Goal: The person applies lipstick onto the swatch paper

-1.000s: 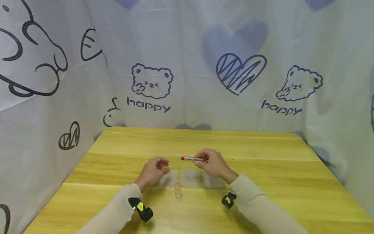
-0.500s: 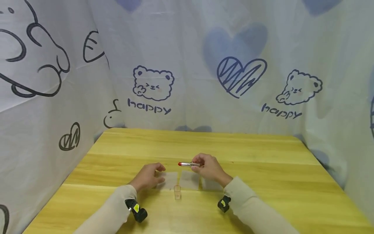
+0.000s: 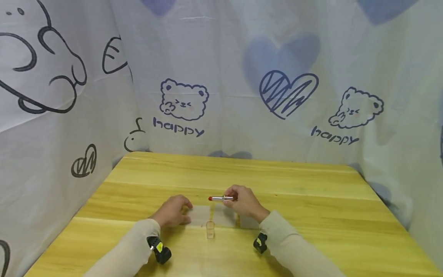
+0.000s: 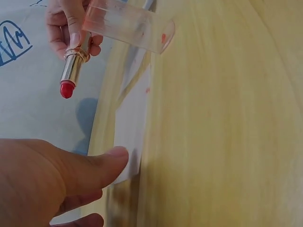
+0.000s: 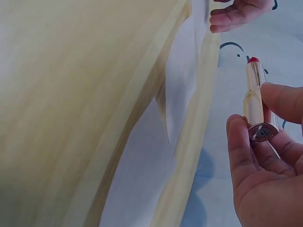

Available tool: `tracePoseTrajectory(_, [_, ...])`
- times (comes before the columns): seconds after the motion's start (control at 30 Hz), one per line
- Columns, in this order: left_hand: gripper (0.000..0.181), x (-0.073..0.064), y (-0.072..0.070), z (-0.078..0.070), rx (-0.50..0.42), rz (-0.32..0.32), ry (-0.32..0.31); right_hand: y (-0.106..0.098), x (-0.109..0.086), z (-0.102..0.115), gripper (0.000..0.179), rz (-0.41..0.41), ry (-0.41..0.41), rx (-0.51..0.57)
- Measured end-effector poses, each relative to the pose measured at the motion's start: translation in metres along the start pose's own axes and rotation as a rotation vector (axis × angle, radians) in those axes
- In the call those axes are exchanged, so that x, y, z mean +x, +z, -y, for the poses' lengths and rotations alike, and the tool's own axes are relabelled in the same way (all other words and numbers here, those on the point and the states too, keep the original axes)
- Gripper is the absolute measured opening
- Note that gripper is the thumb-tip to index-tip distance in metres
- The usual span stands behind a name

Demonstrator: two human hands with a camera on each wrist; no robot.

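My right hand (image 3: 242, 201) pinches a lipstick (image 3: 218, 198) between thumb and fingers, its red tip pointing left. In the right wrist view the lipstick (image 5: 255, 97) shows a metallic tube and a dark label on its base. My left hand (image 3: 174, 211) holds nothing; its thumb and fingers are spread apart beside the left paper square (image 3: 200, 215). In the left wrist view the left thumb (image 4: 97, 171) overlaps that paper. A clear cap (image 3: 210, 230) stands upright on the table between the hands, with red smudges on it in the left wrist view.
Three white paper squares lie in a row on the wooden table (image 3: 311, 238), the middle one (image 3: 224, 214) below the lipstick and the right one (image 3: 248, 222) partly under the right hand. White printed cloth (image 3: 228, 127) hangs behind the table and at its sides.
The right hand has come lower and slightly left with the lipstick. The left hand has drawn a little left and its fingers have spread. The clear cap stays in place.
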State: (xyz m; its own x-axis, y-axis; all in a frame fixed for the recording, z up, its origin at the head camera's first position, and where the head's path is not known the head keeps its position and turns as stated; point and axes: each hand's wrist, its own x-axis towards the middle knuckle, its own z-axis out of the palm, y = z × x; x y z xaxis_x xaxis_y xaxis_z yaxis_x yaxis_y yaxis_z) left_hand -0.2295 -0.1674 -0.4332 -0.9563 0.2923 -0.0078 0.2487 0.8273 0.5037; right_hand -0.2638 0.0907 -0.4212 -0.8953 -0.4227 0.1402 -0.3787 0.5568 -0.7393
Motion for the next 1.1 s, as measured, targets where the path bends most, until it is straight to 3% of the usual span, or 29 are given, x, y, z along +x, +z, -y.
tracePoseTrajectory(0.33, [0.03,-0.002,0.001,0.002,0.028,0.029,-0.019,0.011,0.002,0.002,0.012,0.041,0.003,-0.042])
tracePoseTrajectory(0.8, [0.029,0.0,0.001,0.0,0.039,0.029,0.032,0.021,0.009,0.007,0.01,0.08,-0.027,-0.088])
tracePoseTrajectory(1.1, [0.031,-0.002,-0.003,-0.003,0.063,0.046,0.015,0.029,0.012,0.012,0.009,0.093,-0.032,-0.096])
